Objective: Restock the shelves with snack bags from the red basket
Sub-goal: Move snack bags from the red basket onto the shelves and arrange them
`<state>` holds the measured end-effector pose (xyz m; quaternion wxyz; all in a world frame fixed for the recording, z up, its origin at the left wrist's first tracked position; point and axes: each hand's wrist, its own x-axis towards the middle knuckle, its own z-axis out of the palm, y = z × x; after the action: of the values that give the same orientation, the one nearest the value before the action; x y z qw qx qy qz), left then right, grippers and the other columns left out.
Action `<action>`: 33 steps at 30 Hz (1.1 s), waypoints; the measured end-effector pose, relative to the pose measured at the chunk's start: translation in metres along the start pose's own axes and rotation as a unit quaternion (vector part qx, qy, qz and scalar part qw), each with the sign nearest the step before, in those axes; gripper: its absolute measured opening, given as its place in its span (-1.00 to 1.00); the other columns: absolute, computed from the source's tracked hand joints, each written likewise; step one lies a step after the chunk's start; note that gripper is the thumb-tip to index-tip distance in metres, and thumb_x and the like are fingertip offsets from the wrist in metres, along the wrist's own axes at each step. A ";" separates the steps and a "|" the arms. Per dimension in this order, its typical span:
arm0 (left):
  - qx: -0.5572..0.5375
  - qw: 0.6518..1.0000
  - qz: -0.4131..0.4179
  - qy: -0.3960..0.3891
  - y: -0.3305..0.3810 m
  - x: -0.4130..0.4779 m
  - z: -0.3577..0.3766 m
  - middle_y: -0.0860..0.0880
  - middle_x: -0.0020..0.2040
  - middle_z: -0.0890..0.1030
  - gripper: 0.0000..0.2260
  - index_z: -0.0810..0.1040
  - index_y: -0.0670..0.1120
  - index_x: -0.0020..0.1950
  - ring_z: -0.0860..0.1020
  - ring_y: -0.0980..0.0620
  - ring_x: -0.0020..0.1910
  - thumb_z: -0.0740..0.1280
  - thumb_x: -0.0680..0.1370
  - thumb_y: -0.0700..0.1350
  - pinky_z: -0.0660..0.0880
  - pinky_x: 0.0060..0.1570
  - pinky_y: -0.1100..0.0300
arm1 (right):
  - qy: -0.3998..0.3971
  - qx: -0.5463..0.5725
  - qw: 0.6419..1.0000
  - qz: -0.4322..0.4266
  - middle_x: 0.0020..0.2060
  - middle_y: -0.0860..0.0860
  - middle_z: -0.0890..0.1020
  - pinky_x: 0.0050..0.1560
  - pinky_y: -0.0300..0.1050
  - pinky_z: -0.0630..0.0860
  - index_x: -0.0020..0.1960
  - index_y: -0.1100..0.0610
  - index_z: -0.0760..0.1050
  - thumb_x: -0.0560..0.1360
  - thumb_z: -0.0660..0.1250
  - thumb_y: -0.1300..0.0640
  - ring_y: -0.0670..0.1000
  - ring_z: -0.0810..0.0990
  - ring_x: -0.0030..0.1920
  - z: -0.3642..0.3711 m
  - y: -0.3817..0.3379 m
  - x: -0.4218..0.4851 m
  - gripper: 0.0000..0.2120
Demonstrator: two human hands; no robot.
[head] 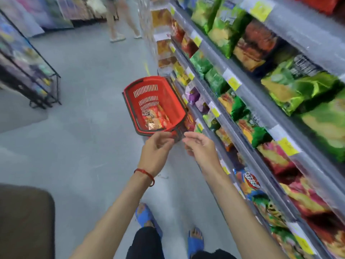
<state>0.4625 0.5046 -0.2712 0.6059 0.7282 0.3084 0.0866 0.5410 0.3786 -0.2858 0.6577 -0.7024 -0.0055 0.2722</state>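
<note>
The red basket (130,94) stands on the grey floor against the foot of the shelves. A few orange and red snack bags (155,118) lie in its bottom. My left hand (156,154), with a red string on the wrist, hovers just over the basket's near corner. Its fingers are loosely curled and I see nothing in them. My right hand (200,149) is beside it, fingers relaxed and pointing left, also holding nothing. The shelves (248,101) on the right carry rows of green, red and orange snack bags behind clear rails.
A low display rack (37,75) stands to the left across the aisle. Another person's legs (121,21) are at the far end. A dark brown rounded object (24,221) is at the bottom left. My feet in blue sandals (147,217) are below.
</note>
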 end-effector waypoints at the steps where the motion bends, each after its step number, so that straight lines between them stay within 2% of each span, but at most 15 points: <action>1: 0.003 1.000 -0.006 0.002 -0.004 0.023 -0.013 0.00 -0.09 0.65 -0.84 0.61 -0.13 0.11 0.62 0.02 -0.06 0.35 0.56 -0.27 0.46 -0.07 0.24 | -0.001 0.002 1.000 0.003 -0.20 0.02 0.67 -0.18 -0.26 0.48 0.01 0.04 0.63 0.57 0.38 0.31 -0.11 0.58 -0.24 0.016 -0.003 0.018 -0.82; 5: 0.010 1.000 -0.023 -0.007 -0.015 0.116 -0.064 -0.08 -0.04 0.68 -0.86 0.62 -0.09 0.10 0.65 0.01 -0.04 0.37 0.57 -0.23 0.53 -0.06 0.19 | 0.019 0.005 0.999 0.028 -0.16 0.00 0.69 -0.19 -0.31 0.52 0.06 0.06 0.64 0.56 0.39 0.27 -0.11 0.62 -0.20 0.081 -0.012 0.086 -0.85; 9: 0.022 0.998 -0.048 -0.037 -0.019 0.196 -0.116 -0.01 -0.06 0.67 -0.88 0.62 -0.09 0.09 0.63 0.12 -0.08 0.38 0.57 -0.19 0.51 -0.08 0.25 | 0.058 0.036 0.995 0.078 -0.14 0.02 0.68 -0.14 -0.23 0.51 0.08 0.08 0.64 0.56 0.40 0.25 -0.07 0.61 -0.15 0.143 -0.025 0.139 -0.86; 14: 0.053 0.993 -0.076 -0.068 -0.021 0.295 -0.156 -0.07 0.02 0.68 -0.85 0.61 -0.08 0.12 0.65 0.02 -0.02 0.39 0.56 -0.15 0.50 -0.08 0.21 | 0.109 0.037 0.987 0.112 -0.06 0.04 0.73 -0.07 -0.21 0.59 0.14 0.06 0.65 0.56 0.41 0.20 -0.05 0.67 -0.08 0.193 -0.031 0.207 -0.83; 18: 0.087 0.986 -0.093 -0.105 -0.021 0.370 -0.160 -0.05 -0.03 0.66 -0.85 0.60 -0.11 0.13 0.61 0.11 -0.15 0.36 0.57 -0.20 0.48 -0.12 0.23 | 0.141 0.068 0.977 0.148 -0.05 0.05 0.72 0.06 -0.09 0.61 0.11 0.03 0.65 0.56 0.41 0.19 -0.02 0.67 -0.05 0.216 -0.029 0.270 -0.85; 22: 0.126 0.977 -0.112 -0.132 -0.032 0.450 -0.153 -0.02 -0.10 0.64 -0.87 0.60 -0.12 0.12 0.59 0.03 -0.14 0.37 0.58 -0.18 0.55 -0.06 0.11 | 0.157 0.079 0.969 0.172 -0.14 0.04 0.68 -0.01 -0.12 0.58 0.16 0.08 0.64 0.57 0.39 0.19 -0.01 0.65 -0.08 0.227 -0.019 0.346 -0.82; 25: 0.139 0.970 -0.140 -0.143 -0.045 0.502 -0.149 0.01 -0.17 0.64 -0.88 0.60 -0.11 0.10 0.61 0.00 -0.16 0.36 0.57 -0.19 0.58 -0.02 0.01 | 0.160 0.068 0.963 0.205 -0.03 0.10 0.70 -0.03 -0.08 0.54 0.16 0.06 0.63 0.59 0.38 0.16 0.06 0.67 -0.06 0.234 -0.012 0.393 -0.83; 27: 0.150 0.964 -0.149 -0.162 -0.055 0.536 -0.145 0.03 -0.14 0.64 -0.89 0.59 -0.10 0.10 0.62 -0.01 -0.13 0.35 0.58 -0.19 0.59 -0.05 0.05 | 0.156 0.060 0.962 0.217 0.04 0.07 0.71 0.01 -0.08 0.55 0.16 0.07 0.63 0.60 0.37 0.16 0.07 0.70 0.01 0.241 -0.007 0.422 -0.84; 29: 0.165 0.956 -0.172 -0.174 -0.065 0.566 -0.142 0.02 -0.14 0.63 -0.88 0.58 -0.09 0.12 0.60 -0.01 -0.14 0.34 0.59 -0.17 0.55 -0.08 0.09 | 0.159 0.053 0.956 0.242 0.00 0.05 0.72 0.06 -0.08 0.56 0.12 0.04 0.63 0.61 0.36 0.16 0.05 0.70 0.04 0.249 -0.003 0.446 -0.87; 31: 0.180 0.948 -0.181 -0.189 -0.075 0.596 -0.140 0.01 -0.15 0.64 -0.87 0.58 -0.08 0.12 0.59 -0.01 -0.16 0.34 0.58 -0.17 0.53 -0.09 0.10 | 0.162 0.054 0.952 0.256 -0.03 0.04 0.71 0.09 -0.05 0.57 0.02 -0.02 0.62 0.60 0.37 0.17 0.01 0.69 0.00 0.258 0.003 0.467 -0.90; 33: 0.201 0.939 -0.189 -0.206 -0.091 0.627 -0.139 0.01 -0.14 0.63 -0.88 0.58 -0.07 0.11 0.58 0.02 -0.19 0.33 0.59 -0.19 0.51 -0.17 0.18 | 0.174 0.059 0.944 0.275 -0.04 0.03 0.70 0.05 -0.04 0.58 0.03 0.00 0.62 0.59 0.37 0.19 -0.01 0.67 -0.06 0.268 0.017 0.490 -0.90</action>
<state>0.8601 0.9740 -0.4765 0.5022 0.7652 0.3199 -0.2447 0.8479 0.8018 -0.4815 0.5882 -0.6727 0.3190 0.3158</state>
